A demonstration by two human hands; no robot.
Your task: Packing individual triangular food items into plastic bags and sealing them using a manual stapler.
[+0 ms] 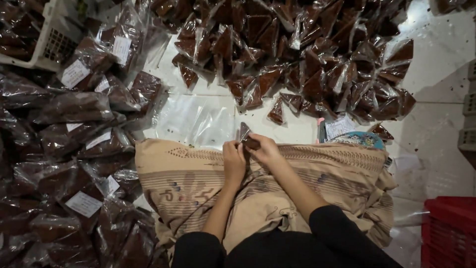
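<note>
While both hands pinch one small brown triangular packet [246, 138] over the lap cloth [317, 171] | left hand [234, 160] and right hand [265, 150] closed on it | finished triangle pile [307, 59] covers floor's far edge | big labelled bags [74, 129] along left edge, amount remaining unclear

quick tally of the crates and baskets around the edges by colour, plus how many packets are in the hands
white basket: 1
red crate: 1
grey crates: 2, cut off by the frame edge
packet held by left hand and right hand: 1
total: 5

White floor [436, 54] under brown packets [317, 54]
</note>
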